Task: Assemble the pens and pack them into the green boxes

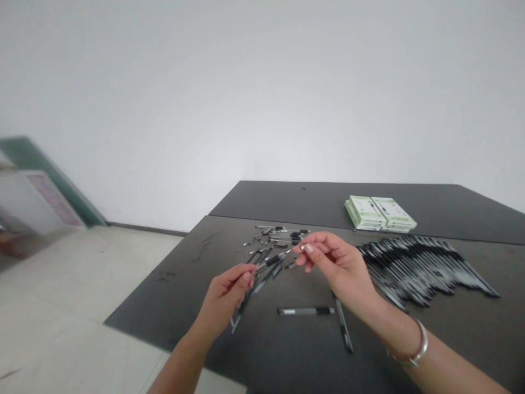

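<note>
My left hand (229,293) is closed in a pinch on the rear end of a pen barrel (270,261) that points up and to the right above the dark table (451,350). My right hand (334,262) hovers just past the pen's tip, fingers curled and pinched on a small part that is too small to name. A silver bracelet (414,350) circles my right wrist. Below the hands lie a finished black pen (305,311) and another pen (342,325).
Loose pen parts (279,238) are scattered behind my hands. A large fanned pile of black pens (422,265) lies to the right. Two green-and-white boxes (379,213) sit on the far table. Pale floor and framed boards (41,191) lie left.
</note>
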Available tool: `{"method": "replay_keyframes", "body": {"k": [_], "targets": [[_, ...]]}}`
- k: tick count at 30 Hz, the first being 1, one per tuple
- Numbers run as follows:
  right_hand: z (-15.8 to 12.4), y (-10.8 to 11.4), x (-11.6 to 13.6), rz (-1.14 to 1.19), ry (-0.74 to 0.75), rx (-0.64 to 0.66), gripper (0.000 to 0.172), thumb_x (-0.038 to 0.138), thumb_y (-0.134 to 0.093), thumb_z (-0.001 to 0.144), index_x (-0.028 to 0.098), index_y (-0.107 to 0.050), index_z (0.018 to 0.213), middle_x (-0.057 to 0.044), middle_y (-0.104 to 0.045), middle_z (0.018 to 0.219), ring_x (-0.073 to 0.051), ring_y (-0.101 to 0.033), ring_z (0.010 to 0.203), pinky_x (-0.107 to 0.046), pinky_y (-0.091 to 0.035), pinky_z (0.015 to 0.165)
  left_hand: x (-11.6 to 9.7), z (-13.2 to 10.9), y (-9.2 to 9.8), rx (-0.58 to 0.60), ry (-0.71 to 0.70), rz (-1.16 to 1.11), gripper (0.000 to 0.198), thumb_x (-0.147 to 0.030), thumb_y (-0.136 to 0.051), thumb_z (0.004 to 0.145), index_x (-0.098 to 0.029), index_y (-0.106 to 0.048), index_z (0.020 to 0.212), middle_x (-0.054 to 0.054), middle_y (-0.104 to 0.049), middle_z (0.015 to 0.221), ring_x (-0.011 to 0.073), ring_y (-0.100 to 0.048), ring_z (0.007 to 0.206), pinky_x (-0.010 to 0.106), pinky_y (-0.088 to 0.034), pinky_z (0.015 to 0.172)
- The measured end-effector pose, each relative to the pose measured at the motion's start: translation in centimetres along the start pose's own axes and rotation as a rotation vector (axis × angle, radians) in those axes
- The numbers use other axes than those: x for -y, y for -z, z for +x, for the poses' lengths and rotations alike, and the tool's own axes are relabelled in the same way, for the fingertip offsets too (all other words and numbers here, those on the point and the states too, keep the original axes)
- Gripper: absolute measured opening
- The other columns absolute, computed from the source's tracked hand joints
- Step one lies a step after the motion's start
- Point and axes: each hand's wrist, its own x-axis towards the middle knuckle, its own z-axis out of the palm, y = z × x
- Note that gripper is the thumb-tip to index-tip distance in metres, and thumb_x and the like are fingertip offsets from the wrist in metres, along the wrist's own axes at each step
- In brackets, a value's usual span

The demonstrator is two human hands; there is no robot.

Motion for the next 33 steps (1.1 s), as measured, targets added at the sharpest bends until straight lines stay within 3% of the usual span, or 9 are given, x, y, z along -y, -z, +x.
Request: {"method": "replay_keyframes", "body": {"k": [9,19,26,31,33], "targets": [[-0.8,1.4,0.8,-0.152,0.07,0.127,0.01,0.029,-0.061,0.09,0.02,-0.063,0.092,-0.002,-0.069,0.073,-0.011,-0.065,0.064,-0.022,-0.052,0.058,-2.0,-0.6,-1.0,0.014,-0.086,0.166,0.027,-0.04,-0.062,0.085,-0.019,-0.075,0.095,0.002,-0.059,0.068,0.0093,-0.041,0.051,0.02,-0.03,0.046],[-1.1,1.9,0.4,-0.307,0.044,0.19,0.015,0.034,-0.06,0.089,0.021,-0.063,0.097,-0.002,-0.069,0.07,-0.014,-0.067,0.063,-0.024,-0.053,0.058,-3.8,-1.0,-2.0,0.022,-0.271,0.327,0.021,-0.029,-0.056,0.088,-0.021,-0.075,0.093,0.003,-0.06,0.069,0.0155,-0.054,0.065,0.024,-0.041,0.06],[-0.7,2.5,1.5,-0.594,0.185,0.255,0.013,0.032,-0.059,0.09,0.022,-0.067,0.095,-0.002,-0.07,0.069,-0.014,-0.065,0.061,-0.024,-0.049,0.057,-4.2,-1.2,-2.2,0.034,-0.369,0.407,0.022,-0.024,-0.053,0.089,-0.021,-0.074,0.095,0.004,-0.061,0.073,0.0159,-0.056,0.067,0.024,-0.042,0.062],[-0.2,2.9,2.4,-0.745,0.147,0.366,0.042,0.04,-0.045,0.096,0.019,-0.058,0.062,0.0,-0.059,0.053,-0.01,-0.054,0.046,-0.022,-0.038,0.046,-3.8,-1.2,-2.2,0.051,-0.401,0.458,0.023,-0.023,-0.051,0.091,-0.02,-0.073,0.098,0.005,-0.063,0.078,0.0164,-0.058,0.07,0.024,-0.043,0.063],[-0.2,3.3,2.7,-0.691,0.112,0.421,0.041,0.041,-0.04,0.098,0.019,-0.063,0.073,-0.002,-0.065,0.06,-0.012,-0.059,0.052,-0.023,-0.042,0.05,-3.7,-1.1,-2.0,0.051,-0.378,0.464,0.024,-0.025,-0.05,0.092,-0.02,-0.073,0.097,0.004,-0.062,0.075,0.0162,-0.057,0.069,0.024,-0.042,0.062]]}}
